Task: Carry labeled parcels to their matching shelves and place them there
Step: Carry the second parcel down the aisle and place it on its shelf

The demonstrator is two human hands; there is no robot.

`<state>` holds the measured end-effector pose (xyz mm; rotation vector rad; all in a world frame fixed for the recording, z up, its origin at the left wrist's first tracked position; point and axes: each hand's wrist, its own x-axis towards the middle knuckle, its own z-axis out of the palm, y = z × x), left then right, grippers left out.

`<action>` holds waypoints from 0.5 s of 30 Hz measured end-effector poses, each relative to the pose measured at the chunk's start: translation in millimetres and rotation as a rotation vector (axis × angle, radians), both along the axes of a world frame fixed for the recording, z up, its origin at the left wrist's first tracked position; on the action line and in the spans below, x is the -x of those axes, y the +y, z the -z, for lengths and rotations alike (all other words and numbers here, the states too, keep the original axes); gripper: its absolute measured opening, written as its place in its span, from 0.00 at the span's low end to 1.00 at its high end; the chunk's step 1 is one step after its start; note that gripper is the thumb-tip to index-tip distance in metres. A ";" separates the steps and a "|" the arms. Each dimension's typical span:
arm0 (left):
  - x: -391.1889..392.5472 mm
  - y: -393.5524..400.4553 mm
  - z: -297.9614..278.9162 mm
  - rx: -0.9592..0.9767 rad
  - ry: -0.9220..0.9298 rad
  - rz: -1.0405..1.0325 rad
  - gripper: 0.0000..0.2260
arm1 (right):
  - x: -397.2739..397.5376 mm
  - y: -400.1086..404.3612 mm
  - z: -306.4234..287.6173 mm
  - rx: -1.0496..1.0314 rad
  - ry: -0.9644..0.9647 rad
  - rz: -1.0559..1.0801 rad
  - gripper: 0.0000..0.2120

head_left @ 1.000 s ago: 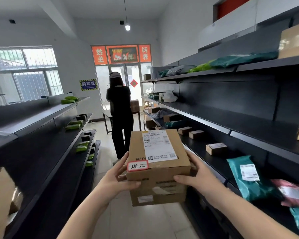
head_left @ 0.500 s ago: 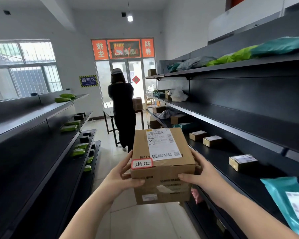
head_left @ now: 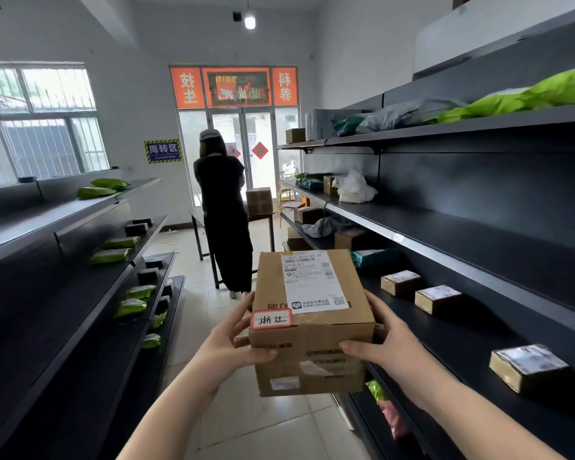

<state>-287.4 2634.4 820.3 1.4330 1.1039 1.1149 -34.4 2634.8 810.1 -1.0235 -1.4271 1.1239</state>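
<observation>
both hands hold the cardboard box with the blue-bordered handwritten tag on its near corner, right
Not quite. In the head view the left hand and right hand do hold the cardboard box, but the handwritten tag on its near corner has a red border, not blue.

Shipping label [head_left: 312, 282] on the top box [head_left: 307, 293]: print too small to read. Lower box [head_left: 309, 373] beneath it: top face hidden. Pink parcel [head_left: 394, 418], right of the lower box: partly hidden by the right forearm. Far person [head_left: 224, 210]: back turned, hands unseen.
</observation>
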 end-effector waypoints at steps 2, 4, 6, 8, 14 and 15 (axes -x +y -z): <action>4.8 24.7 0.2 0.003 0.015 0.010 0.48 | 3.9 20.7 0.6 0.008 0.001 0.006 0.47; 10.3 53.4 0.9 0.004 0.025 0.023 0.47 | 9.2 44.7 1.5 0.014 0.005 0.016 0.49; 17.2 85.8 2.6 0.002 0.029 0.042 0.43 | 16.7 71.0 3.4 0.015 0.005 0.033 0.47; 24.7 119.6 1.7 0.005 0.030 0.068 0.40 | 26.6 96.6 4.2 0.007 0.009 0.060 0.43; 49.3 217.2 -7.7 -0.009 0.051 0.189 0.44 | 55.6 169.4 -1.6 0.001 0.064 0.171 0.40; 52.9 233.3 -10.4 -0.013 0.062 0.208 0.45 | 59.6 181.4 -2.7 0.000 0.057 0.197 0.41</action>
